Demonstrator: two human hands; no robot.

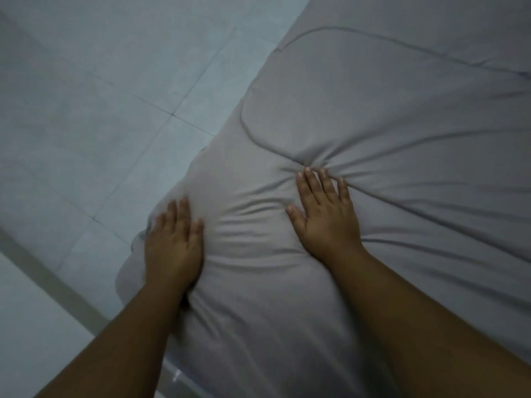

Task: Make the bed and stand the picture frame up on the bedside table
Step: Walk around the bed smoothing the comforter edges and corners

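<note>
A pale grey quilted bed cover fills the right and middle of the head view, with curved stitch lines and wrinkles. My left hand lies flat, palm down, on the cover near the bed's left edge, fingers together. My right hand presses flat further in, fingers spread, with the fabric bunched into folds at its fingertips. Neither hand grips anything. The picture frame and the bedside table are not in view.
A light tiled floor lies left of the bed. A pale wall or board with a darker strip runs along the lower left. The bed's edge drops off just left of my left hand.
</note>
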